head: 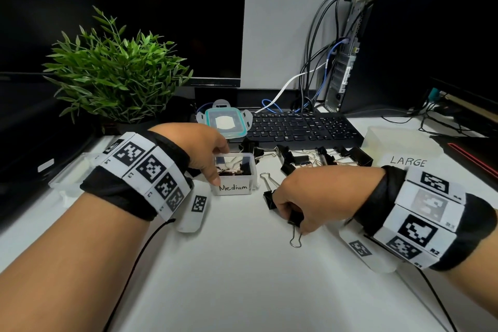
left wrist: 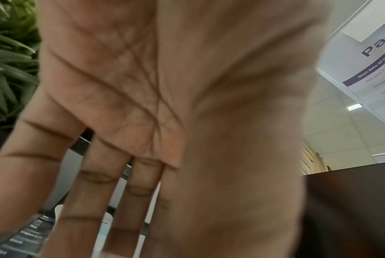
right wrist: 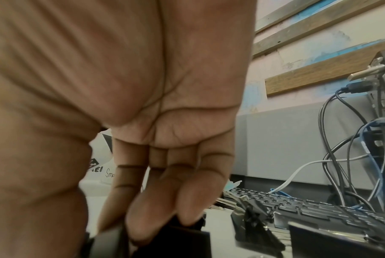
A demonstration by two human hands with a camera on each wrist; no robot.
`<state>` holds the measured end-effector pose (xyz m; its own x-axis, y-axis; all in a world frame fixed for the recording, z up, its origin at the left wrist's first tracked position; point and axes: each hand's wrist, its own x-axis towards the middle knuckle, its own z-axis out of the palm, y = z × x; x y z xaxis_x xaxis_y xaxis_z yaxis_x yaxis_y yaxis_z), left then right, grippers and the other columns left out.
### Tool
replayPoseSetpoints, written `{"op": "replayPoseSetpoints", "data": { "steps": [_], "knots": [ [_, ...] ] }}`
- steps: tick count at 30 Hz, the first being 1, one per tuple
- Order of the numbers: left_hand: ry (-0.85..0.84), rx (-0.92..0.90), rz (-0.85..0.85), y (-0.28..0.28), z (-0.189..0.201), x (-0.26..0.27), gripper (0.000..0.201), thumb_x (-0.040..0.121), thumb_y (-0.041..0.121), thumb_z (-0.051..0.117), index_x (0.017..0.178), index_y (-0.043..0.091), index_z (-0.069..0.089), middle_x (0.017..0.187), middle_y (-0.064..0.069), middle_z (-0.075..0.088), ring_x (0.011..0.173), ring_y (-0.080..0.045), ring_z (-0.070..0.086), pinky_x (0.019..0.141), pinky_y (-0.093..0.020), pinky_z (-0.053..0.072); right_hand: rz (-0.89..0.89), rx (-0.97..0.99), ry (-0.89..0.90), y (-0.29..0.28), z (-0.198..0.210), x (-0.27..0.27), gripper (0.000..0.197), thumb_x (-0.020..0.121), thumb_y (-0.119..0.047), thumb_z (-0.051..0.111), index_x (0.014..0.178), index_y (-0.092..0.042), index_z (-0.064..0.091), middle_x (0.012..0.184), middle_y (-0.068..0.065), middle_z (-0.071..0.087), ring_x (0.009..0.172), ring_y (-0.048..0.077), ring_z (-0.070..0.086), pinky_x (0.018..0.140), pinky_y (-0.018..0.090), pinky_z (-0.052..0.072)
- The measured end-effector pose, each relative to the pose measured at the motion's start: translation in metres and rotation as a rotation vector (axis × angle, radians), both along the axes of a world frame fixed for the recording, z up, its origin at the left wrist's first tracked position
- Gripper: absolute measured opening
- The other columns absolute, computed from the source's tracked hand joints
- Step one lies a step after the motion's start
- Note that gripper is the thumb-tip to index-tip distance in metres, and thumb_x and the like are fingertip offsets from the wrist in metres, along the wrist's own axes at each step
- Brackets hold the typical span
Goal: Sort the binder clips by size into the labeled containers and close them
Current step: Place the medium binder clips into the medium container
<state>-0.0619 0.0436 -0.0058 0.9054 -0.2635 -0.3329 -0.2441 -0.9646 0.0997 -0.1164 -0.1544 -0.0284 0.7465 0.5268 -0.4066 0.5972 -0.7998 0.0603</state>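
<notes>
White office surface (head: 242, 264) carries the work, with a dark monitor, a green plant (head: 116, 73), a keyboard (head: 299, 127) and a computer tower behind it. Near the middle stands the container marked "Medium" (head: 234, 178), open on top, with several clips already lying inside. The left hand (head: 204, 153) is at this container: the thumb touches its front left corner and the fingers reach over the far rim, probably to keep the light box from sliding while clips are dropped in. In the left wrist view the fingers (left wrist: 85, 200) look nearly straight and spread, so this grip is wide and holds nothing. The right hand (head: 307, 197) is low on the surface just right of the container, and its grip is closed around a black binder clip (head: 295, 218), whose wire handle sticks out below the fingers; a 2nd clip (head: 269, 197) lies touching the hand on its left side. I judge the hand is picking up a clip for sorting. More unsorted clips (head: 310, 159) lie in a row in front of the keyboard, between the 2 labels, so both hands reach them easily. A lid with teal seal (head: 227, 122) waits behind the container, and a "LARGE" label (head: 408, 162) is at the right. Sorting seems only partly done.
</notes>
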Motion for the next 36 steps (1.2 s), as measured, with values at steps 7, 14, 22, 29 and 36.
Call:
{"op": "replayPoseSetpoints", "data": {
  "steps": [7, 14, 22, 29, 36],
  "knots": [
    [-0.022, 0.024, -0.025, -0.001, -0.001, 0.003, 0.078, 0.07, 0.033, 0.08, 0.139, 0.025, 0.043, 0.136, 0.006, 0.051, 0.121, -0.017, 0.05, 0.104, -0.037, 0.041, -0.025, 0.089, 0.025, -0.001, 0.003, 0.002, 0.022, 0.075, -0.023, 0.076, 0.079, -0.026, 0.054, 0.068, -0.013, 0.05, 0.059, 0.001, 0.045, 0.048, 0.017, 0.031],
    [-0.028, -0.018, -0.011, -0.002, -0.001, 0.003, 0.076, 0.068, 0.035, 0.081, 0.136, 0.025, 0.047, 0.133, 0.008, 0.053, 0.118, -0.016, 0.051, 0.101, -0.034, 0.042, -0.212, 0.561, -0.011, 0.0, 0.018, 0.031, 0.018, 0.079, -0.019, 0.075, 0.076, -0.022, 0.058, 0.07, -0.004, 0.066, 0.058, 0.007, 0.061, 0.059, 0.02, 0.049],
    [-0.04, -0.034, -0.022, -0.006, -0.004, 0.004, 0.078, 0.066, 0.04, 0.081, 0.135, 0.024, 0.048, 0.131, 0.008, 0.055, 0.118, -0.017, 0.052, 0.1, -0.033, 0.043, -0.388, 0.708, -0.212, 0.025, 0.008, 0.066, 0.01, 0.084, -0.015, 0.069, 0.081, -0.008, 0.063, 0.066, 0.002, 0.065, 0.053, 0.005, 0.058, 0.052, 0.016, 0.046],
    [-0.044, -0.038, -0.022, -0.006, -0.005, 0.006, 0.079, 0.066, 0.042, 0.081, 0.135, 0.026, 0.048, 0.13, 0.009, 0.056, 0.116, -0.015, 0.053, 0.099, -0.032, 0.044, -0.378, 0.648, -0.208, 0.045, 0.001, 0.071, 0.019, 0.08, -0.019, 0.074, 0.075, -0.015, 0.057, 0.068, -0.002, 0.057, 0.069, 0.018, 0.06, 0.066, 0.028, 0.05],
    [-0.046, -0.032, -0.033, -0.008, -0.005, 0.005, 0.079, 0.067, 0.043, 0.08, 0.136, 0.025, 0.047, 0.133, 0.009, 0.055, 0.12, -0.015, 0.052, 0.102, -0.034, 0.042, -0.33, 0.449, -0.237, 0.055, 0.004, 0.065, 0.018, 0.085, -0.029, 0.07, 0.079, -0.015, 0.06, 0.062, -0.002, 0.052, 0.073, 0.018, 0.055, 0.072, 0.027, 0.048]
  ]
}}
